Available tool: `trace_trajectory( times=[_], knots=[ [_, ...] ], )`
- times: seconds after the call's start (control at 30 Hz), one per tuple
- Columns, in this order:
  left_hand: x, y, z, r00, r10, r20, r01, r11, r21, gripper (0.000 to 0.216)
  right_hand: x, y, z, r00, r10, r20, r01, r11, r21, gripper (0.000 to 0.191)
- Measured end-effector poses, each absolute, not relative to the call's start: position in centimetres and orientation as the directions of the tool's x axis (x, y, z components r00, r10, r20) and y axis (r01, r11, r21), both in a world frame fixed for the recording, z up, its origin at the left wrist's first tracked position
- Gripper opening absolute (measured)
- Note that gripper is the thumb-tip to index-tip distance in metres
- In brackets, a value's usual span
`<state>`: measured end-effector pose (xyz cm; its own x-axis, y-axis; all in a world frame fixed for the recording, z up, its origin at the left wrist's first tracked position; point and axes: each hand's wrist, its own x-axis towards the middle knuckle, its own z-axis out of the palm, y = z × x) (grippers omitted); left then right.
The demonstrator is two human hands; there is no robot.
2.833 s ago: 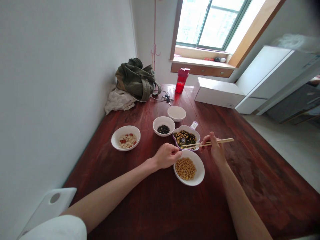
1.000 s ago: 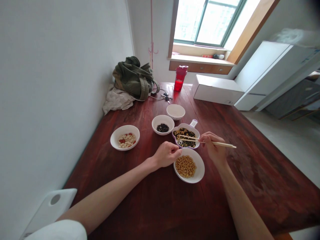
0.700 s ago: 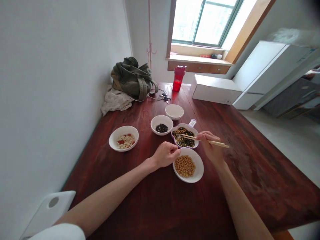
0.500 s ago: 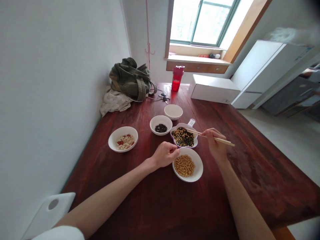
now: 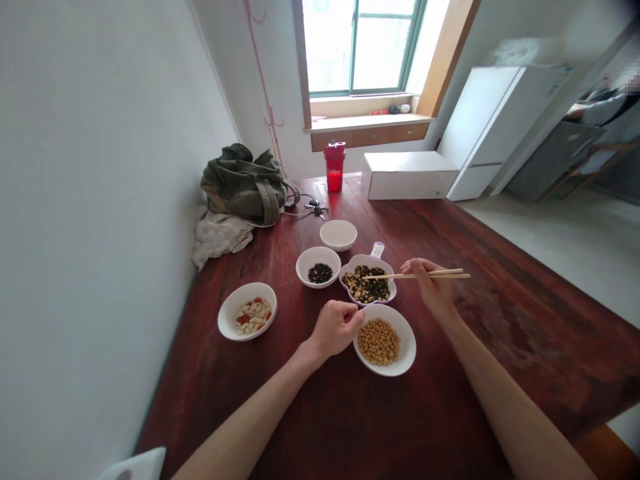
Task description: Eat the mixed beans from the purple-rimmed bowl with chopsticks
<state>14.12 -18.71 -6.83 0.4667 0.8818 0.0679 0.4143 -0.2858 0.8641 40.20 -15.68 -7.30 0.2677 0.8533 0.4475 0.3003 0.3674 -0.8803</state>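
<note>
**As Chopsticks Cross Bean Dish, Left Hand Curls**

While the right hand [image 5: 430, 287] grips wooden chopsticks [image 5: 425, 274] in closed fingers, their tips hang over the purple-rimmed dish of mixed beans [image 5: 366, 288]. The curled left hand [image 5: 336, 328] sits just beside the soybean bowl [image 5: 385, 340], below that dish.

Domestic room, a home eating area by the look of it. Evidence: dark red wooden table [image 5: 450, 347] set with small white bowls [image 5: 319, 267] of beans and nuts, red drink bottle [image 5: 335, 167], keys [image 5: 316, 210], and a green cloth bag [image 5: 240, 187] dumped on a crumpled cloth [image 5: 220, 240]. Also a window [image 5: 357, 50] with wooden sill [image 5: 370, 121], pink wall hook rack [image 5: 263, 73], white cabinet [image 5: 480, 127].
</note>
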Motion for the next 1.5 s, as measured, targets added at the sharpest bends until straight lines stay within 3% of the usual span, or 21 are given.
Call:
trace_trajectory(
  times=[0.07,0.17,0.23,0.5,0.7,0.83,0.93,1.03,1.17,1.5],
  knots=[
    [14.1,-18.6,-6.9,0.468,0.881,0.066,0.416,-0.286,0.864,0.048,39.7,-15.7,-7.4,0.236,0.849,0.473,0.314,0.394,-0.864,0.036],
    [14.1,-18.5,-6.9,0.465,0.883,0.058,0.417,-0.277,0.866,0.049,38.5,-15.9,-7.3,0.052,0.867,0.496,0.307,0.459,-0.834,0.030],
    [14.1,-18.5,-6.9,0.464,0.884,0.055,0.415,-0.272,0.868,0.049,38.1,-16.1,-7.0,-0.020,0.873,0.488,0.299,0.471,-0.830,0.035],
    [14.0,-18.3,-6.8,0.456,0.889,0.039,0.418,-0.253,0.873,0.049,39.9,-16.1,-5.8,0.257,0.878,0.403,0.331,0.312,-0.890,0.046],
    [14.0,-18.1,-7.0,0.462,0.885,0.059,0.423,-0.279,0.862,0.048,38.7,-16.3,-6.1,0.027,0.912,0.408,0.331,0.377,-0.865,0.053],
    [14.0,-18.1,-7.1,0.459,0.886,0.067,0.420,-0.283,0.862,0.049,39.2,-16.3,-5.8,0.164,0.916,0.366,0.343,0.295,-0.892,0.059],
    [14.1,-18.3,-7.0,0.459,0.886,0.061,0.418,-0.276,0.865,0.049,39.9,-16.1,-5.5,0.172,0.951,0.256,0.190,0.223,-0.956,0.050],
    [14.1,-18.4,-6.9,0.466,0.883,0.052,0.411,-0.269,0.871,0.049,40.0,-16.0,-5.3,0.038,0.985,0.170,0.031,0.169,-0.985,0.036],
    [14.1,-18.4,-7.0,0.463,0.885,0.056,0.410,-0.269,0.871,0.049,39.7,-16.4,-5.2,-0.111,0.985,0.133,0.019,0.136,-0.991,0.027],
    [14.0,-18.4,-6.9,0.465,0.884,0.059,0.419,-0.279,0.864,0.049,39.8,-17.0,-4.8,-0.075,0.975,0.207,0.056,0.212,-0.976,0.024]
  ],
)
